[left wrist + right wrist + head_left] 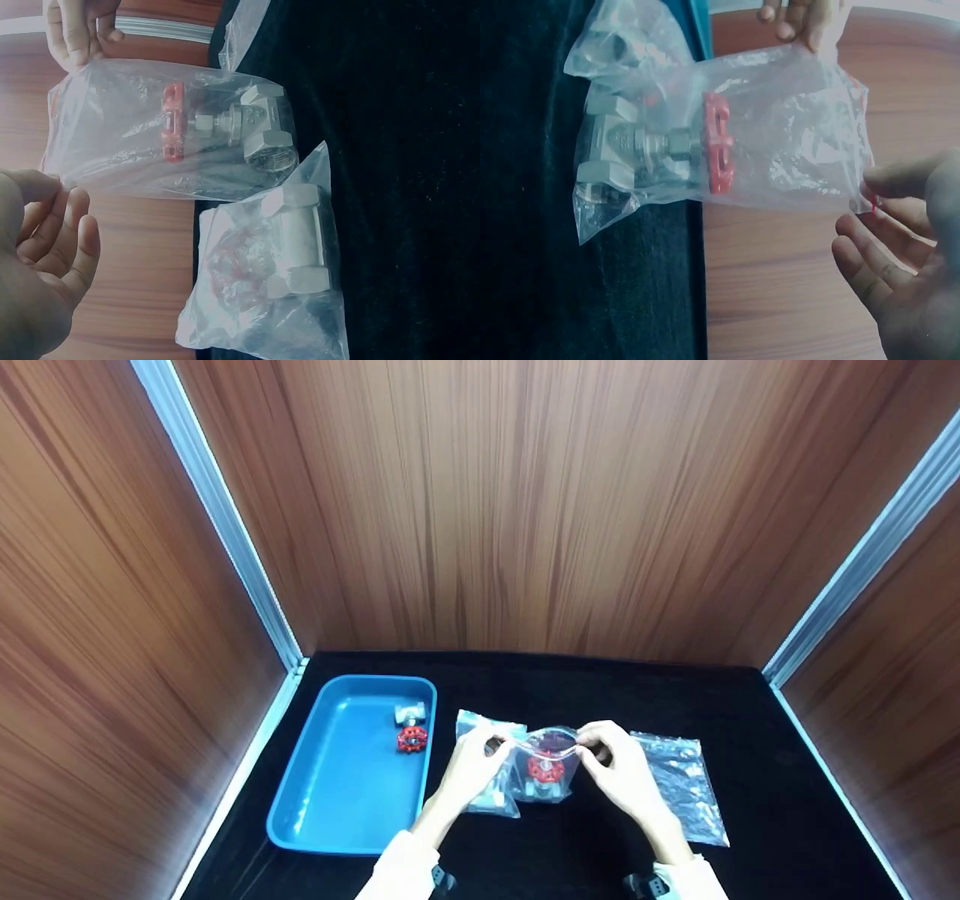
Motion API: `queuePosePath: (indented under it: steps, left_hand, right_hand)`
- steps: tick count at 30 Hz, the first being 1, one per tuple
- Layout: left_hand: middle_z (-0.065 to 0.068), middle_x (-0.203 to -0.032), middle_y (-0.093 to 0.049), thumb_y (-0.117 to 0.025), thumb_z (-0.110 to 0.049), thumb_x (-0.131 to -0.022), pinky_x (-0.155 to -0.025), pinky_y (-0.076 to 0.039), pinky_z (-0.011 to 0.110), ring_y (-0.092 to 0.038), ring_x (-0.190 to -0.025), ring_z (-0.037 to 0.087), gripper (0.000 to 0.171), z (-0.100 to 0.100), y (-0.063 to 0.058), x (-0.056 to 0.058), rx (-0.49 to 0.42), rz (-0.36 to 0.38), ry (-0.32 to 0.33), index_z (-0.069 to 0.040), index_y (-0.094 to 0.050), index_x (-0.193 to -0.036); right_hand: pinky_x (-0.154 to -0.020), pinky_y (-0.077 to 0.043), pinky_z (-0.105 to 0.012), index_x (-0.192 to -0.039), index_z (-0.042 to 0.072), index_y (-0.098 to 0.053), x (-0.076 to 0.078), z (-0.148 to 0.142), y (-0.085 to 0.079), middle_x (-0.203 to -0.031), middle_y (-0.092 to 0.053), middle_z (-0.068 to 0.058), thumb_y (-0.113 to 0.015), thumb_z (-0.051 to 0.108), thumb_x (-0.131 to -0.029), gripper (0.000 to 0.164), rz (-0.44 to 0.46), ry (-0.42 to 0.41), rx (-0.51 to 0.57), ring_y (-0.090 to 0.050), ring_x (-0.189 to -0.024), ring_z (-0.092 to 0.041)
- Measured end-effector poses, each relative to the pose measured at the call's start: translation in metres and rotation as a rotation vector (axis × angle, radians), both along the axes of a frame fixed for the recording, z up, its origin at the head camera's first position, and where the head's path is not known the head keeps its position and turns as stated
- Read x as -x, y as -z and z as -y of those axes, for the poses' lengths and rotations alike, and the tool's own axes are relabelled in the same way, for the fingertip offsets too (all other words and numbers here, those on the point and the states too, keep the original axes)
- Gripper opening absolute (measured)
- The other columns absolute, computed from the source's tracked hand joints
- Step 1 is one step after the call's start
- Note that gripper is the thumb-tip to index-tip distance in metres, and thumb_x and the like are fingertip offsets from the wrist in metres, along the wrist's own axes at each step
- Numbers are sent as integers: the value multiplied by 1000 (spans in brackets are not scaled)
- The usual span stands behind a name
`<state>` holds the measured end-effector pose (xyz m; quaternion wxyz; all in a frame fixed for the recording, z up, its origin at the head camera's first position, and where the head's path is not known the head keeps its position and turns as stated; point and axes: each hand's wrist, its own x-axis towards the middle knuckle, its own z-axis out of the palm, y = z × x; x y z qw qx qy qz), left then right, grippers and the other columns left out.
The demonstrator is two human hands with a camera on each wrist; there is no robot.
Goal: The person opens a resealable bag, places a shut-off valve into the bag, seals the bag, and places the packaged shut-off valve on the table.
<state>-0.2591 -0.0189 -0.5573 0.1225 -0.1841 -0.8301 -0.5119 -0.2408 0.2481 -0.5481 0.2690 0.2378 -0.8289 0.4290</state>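
Between both hands hangs a clear zip bag (559,784), its mouth spread into an oval in the head view. Inside it sits a metal gate valve (262,124) with a red handwheel (718,142), wheel toward the mouth and body at the bottom. My left hand (476,757) pinches one corner of the mouth between thumb and finger. The opposite corner is pinched by my right hand (619,765). Just left of this bag, a second clear bag (262,315) with another valve (300,236) in it lies on the black cloth.
A blue tray (349,795) stands to the left, with one loose red-wheeled valve (411,729) near its right wall. A flat clear bag (682,787) lies on the black cloth (780,787) at the right. Wood-grain panels (525,510) enclose the back and sides.
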Motion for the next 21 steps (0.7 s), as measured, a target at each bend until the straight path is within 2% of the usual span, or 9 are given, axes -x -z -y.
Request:
queuePosePath:
  steps: [2, 5, 8, 12, 16, 21]
  left_hand:
    - [3, -94, -76, -74, -13, -98, -79, -58, 31, -65, -84, 7, 5, -1, 1, 0, -17, -12, 7, -11, -78, -101]
    - [5, -97, -78, -75, -11, -97, -81, -59, 30, -67, -87, 9, 6, -2, 2, 1, -35, -22, 22, -10, -78, -102]
    - [6, -101, -78, -75, -11, -98, -82, -59, 30, -68, -90, 10, 9, -1, 3, 2, -32, -29, 33, -9, -79, -106]
    - [7, -103, -78, -73, -12, -100, -84, -59, 31, -68, -92, 14, 12, 0, 3, 1, 0, -38, 38, -8, -78, -109]
    - [8, -110, -77, -70, -14, -102, -85, -60, 38, -68, -94, 17, 15, 0, 2, 1, 21, -44, 49, -9, -78, -114]
    - [5, -104, -76, -69, -16, -102, -81, -58, 33, -64, -89, 10, 11, 0, 2, 1, 43, -40, 43, -12, -77, -109]
  right_hand:
    - [-76, -52, -24, -100, 11, -75, -1, 3, 1, -114, -75, -9, -85, 2, -84, 21, -9, 9, -49, -66, -101, -17]
    - [-96, -47, -25, -105, 13, -75, -2, 9, 3, -127, -71, -9, -88, 16, -83, 26, 7, 37, -119, -60, -120, -21]
    - [-108, -38, -28, -106, 14, -75, -2, 16, 4, -137, -67, -10, -91, 25, -79, 33, -5, 43, -159, -56, -129, -27]
    - [-110, -36, -41, -104, 16, -75, 1, 24, 3, -143, -64, -13, -93, 34, -77, 37, -37, 26, -194, -53, -134, -34]
    - [-112, -34, -51, -104, 18, -75, 4, 29, -1, -145, -63, -13, -93, 35, -76, 37, -48, 3, -218, -52, -136, -36]
    - [-112, -34, -48, -112, 17, -76, 8, 36, -7, -142, -66, -8, -91, 34, -79, 40, -45, -8, -255, -55, -133, -33]
